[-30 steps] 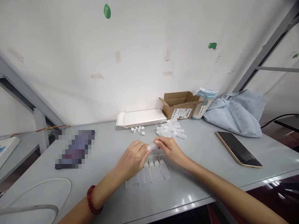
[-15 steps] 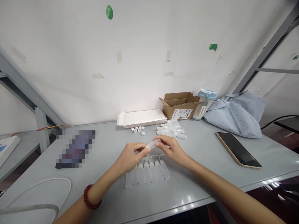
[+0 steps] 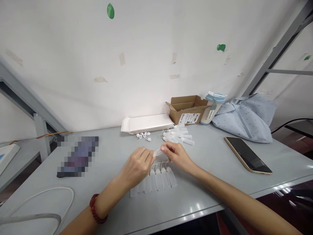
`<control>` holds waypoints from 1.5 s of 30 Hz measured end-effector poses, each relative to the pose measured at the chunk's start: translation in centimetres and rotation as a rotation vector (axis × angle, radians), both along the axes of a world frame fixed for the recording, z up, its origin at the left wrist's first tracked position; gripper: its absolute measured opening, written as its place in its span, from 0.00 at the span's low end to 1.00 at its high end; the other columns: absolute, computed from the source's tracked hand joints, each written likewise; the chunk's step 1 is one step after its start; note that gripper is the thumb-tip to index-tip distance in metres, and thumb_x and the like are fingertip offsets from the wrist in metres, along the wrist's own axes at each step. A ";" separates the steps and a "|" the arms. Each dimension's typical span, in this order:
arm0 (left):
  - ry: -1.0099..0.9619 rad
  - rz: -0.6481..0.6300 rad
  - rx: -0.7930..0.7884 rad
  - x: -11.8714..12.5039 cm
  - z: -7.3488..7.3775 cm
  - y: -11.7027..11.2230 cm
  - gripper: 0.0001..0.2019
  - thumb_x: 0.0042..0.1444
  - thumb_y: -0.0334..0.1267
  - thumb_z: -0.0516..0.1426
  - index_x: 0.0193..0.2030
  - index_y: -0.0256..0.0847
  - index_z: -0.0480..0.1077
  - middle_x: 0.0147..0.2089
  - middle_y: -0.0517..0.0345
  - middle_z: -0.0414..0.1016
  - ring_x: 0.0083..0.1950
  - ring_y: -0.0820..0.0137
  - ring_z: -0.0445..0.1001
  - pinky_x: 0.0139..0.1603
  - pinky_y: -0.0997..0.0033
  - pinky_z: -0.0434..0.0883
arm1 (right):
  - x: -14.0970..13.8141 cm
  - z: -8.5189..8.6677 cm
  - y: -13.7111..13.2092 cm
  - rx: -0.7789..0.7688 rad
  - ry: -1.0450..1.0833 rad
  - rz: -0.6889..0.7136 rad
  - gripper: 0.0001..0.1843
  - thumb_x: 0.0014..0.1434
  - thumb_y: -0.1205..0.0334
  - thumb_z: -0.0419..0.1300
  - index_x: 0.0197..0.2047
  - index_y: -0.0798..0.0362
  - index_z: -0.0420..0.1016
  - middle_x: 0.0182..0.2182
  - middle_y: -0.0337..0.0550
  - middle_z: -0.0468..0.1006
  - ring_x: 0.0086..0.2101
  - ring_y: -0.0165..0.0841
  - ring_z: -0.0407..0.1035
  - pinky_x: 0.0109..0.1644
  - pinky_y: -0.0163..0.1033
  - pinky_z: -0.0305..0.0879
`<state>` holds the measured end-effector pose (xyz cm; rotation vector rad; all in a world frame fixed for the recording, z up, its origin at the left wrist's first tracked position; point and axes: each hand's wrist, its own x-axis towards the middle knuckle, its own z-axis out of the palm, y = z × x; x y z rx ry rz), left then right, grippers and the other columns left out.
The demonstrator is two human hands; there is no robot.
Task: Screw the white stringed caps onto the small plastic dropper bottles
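Between my two hands is a small translucent plastic squeeze bottle (image 3: 157,152), held tilted above the table. My right hand (image 3: 179,157) pinches its right end between thumb and fingers. My left hand (image 3: 138,164) is closed at the left end, knuckles up, and hides that end. Under and beside my left hand lies a row of several similar bottles (image 3: 159,180) with white caps and thin loops; the left ones are partly covered. Beyond my right hand is a loose pile of bottles (image 3: 177,134). Several small white caps (image 3: 144,135) sit left of that pile.
Along the wall stand a white flat package (image 3: 149,123), an open cardboard box (image 3: 188,114), a blue-lidded cup (image 3: 212,109) and a light blue bag (image 3: 242,120). A phone (image 3: 246,154) lies at right, a blurred dark item (image 3: 79,156) at left, near a white cable (image 3: 70,199).
My left hand has rolled over, so its knuckles now face up and cover the bottle's left end. My right hand still holds the bottle. The view has shifted slightly.
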<state>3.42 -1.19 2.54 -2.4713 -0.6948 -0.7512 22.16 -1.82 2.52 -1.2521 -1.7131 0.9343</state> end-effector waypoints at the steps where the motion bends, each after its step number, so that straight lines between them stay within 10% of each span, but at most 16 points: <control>1: 0.012 0.006 0.015 0.0 0.1 0.0 0.11 0.61 0.29 0.48 0.30 0.35 0.69 0.22 0.57 0.64 0.24 0.68 0.60 0.25 0.68 0.57 | 0.0 0.0 0.0 -0.005 0.007 -0.005 0.17 0.59 0.51 0.51 0.29 0.55 0.69 0.18 0.33 0.59 0.21 0.27 0.57 0.25 0.33 0.53; 11: -0.324 0.042 -0.646 -1.4 -2.3 2.8 0.15 0.60 0.29 0.45 0.51 0.39 0.66 0.50 0.47 0.68 0.52 0.62 0.67 0.52 0.58 0.68 | 1.8 0.1 2.4 0.248 -0.003 -0.212 0.17 0.60 0.52 0.52 0.42 0.55 0.72 0.24 0.38 0.68 0.25 0.29 0.61 0.27 0.33 0.60; 19: -0.216 0.114 -0.716 -1.0 -3.6 4.2 0.19 0.61 0.34 0.46 0.59 0.41 0.62 0.69 0.51 0.50 0.64 0.57 0.54 0.61 0.49 0.60 | 5.7 -1.1 6.0 0.575 -0.413 -0.424 0.16 0.61 0.64 0.49 0.50 0.53 0.72 0.39 0.50 0.73 0.42 0.42 0.64 0.43 0.46 0.66; 27: -0.157 0.104 -0.669 -1.1 -3.8 4.2 0.17 0.62 0.33 0.46 0.55 0.40 0.66 0.63 0.48 0.62 0.60 0.59 0.61 0.57 0.50 0.64 | 4.6 -1.0 5.3 0.636 -0.464 -0.348 0.13 0.60 0.66 0.49 0.42 0.53 0.74 0.45 0.53 0.71 0.47 0.43 0.62 0.51 0.51 0.60; 30: -0.193 0.080 -0.633 -1.1 -3.8 4.4 0.17 0.62 0.32 0.46 0.55 0.37 0.66 0.61 0.46 0.63 0.59 0.60 0.62 0.57 0.51 0.65 | 3.5 1.7 2.1 0.622 -0.401 -0.213 0.11 0.62 0.63 0.50 0.37 0.54 0.73 0.37 0.50 0.74 0.41 0.40 0.65 0.46 0.46 0.61; 37: -0.217 0.076 -0.622 -0.9 -3.6 5.9 0.15 0.60 0.30 0.48 0.52 0.37 0.68 0.60 0.45 0.65 0.58 0.59 0.64 0.56 0.51 0.65 | 2.9 5.7 -2.9 -0.015 -0.468 0.613 0.10 0.61 0.59 0.55 0.35 0.53 0.76 0.24 0.38 0.75 0.23 0.29 0.66 0.27 0.32 0.57; 45: -0.239 0.075 -0.657 -1.3 -3.9 6.1 0.14 0.60 0.27 0.47 0.45 0.34 0.72 0.48 0.47 0.74 0.50 0.62 0.69 0.52 0.58 0.67 | 3.8 4.3 -1.9 -0.132 -0.503 0.682 0.09 0.56 0.63 0.59 0.39 0.51 0.79 0.24 0.38 0.76 0.24 0.29 0.67 0.28 0.32 0.59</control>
